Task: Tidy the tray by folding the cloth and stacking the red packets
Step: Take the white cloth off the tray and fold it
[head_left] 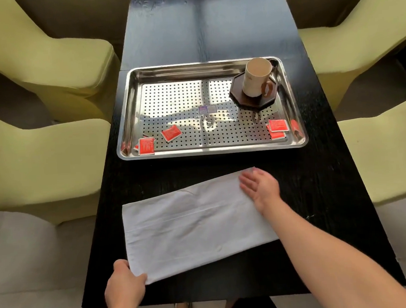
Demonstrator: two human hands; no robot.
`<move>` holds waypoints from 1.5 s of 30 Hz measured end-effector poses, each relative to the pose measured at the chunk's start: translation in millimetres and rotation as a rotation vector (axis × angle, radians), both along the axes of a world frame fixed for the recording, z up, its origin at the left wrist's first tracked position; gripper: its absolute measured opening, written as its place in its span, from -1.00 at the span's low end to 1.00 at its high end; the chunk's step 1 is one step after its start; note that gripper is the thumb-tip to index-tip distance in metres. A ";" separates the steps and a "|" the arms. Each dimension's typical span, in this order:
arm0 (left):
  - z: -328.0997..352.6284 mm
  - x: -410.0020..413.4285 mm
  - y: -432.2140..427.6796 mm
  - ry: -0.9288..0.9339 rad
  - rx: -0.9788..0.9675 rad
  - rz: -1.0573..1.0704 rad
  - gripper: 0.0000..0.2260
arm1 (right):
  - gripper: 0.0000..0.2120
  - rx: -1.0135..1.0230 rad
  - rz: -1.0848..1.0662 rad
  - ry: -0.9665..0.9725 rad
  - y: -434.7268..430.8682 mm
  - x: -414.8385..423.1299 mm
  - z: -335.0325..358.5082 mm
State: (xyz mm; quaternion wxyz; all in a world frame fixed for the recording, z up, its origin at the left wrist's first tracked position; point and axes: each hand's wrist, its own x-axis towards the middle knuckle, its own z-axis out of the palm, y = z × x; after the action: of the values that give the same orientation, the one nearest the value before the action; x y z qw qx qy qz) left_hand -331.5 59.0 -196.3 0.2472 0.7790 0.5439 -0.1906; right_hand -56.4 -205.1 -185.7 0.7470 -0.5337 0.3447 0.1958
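We see a white cloth (195, 224) lying flat on the black table (318, 169), just in front of the steel tray (205, 67), folded into a long band that slants from near left to far right. Our left hand (124, 286) pinches its near left corner between thumb and fingers. Our right hand (259, 186) rests spread and flat on the far right end, gripping nothing.

In the tray, red packets lie scattered along the near edge: 1 at the left corner (146, 146) with what may be another half hidden beneath it, 1 just right of that (171, 133), and 2 overlapping at the right (278, 128). A cream mug (255, 80) stands on a dark octagonal coaster (237, 91) in the far right corner. Yellow-green chairs (41, 153) flank the table.
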 end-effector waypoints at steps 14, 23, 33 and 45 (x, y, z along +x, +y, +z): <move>1.9 -15.5 7.8 -0.303 -0.245 0.385 -0.82 | -0.67 0.139 0.329 0.198 -6.3 -118.5 -3.8; 0.5 -22.3 13.5 -0.531 -0.597 0.785 -0.80 | -0.69 -0.063 0.203 0.035 -80.7 -101.4 16.5; 47.3 -5.2 -3.4 -0.661 -0.413 0.651 -0.77 | -0.82 -0.117 0.225 0.047 -61.1 -120.8 7.3; 113.9 75.2 -100.9 -0.577 0.151 -0.422 -0.86 | -0.66 -0.137 0.829 0.011 21.4 -85.7 41.3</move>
State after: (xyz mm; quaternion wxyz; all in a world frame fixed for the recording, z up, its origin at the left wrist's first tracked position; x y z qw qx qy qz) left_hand -256.3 -41.9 -82.4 0.2875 0.9119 0.2914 0.0311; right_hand -142.2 -183.7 -144.3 0.5660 -0.6746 0.1169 0.4593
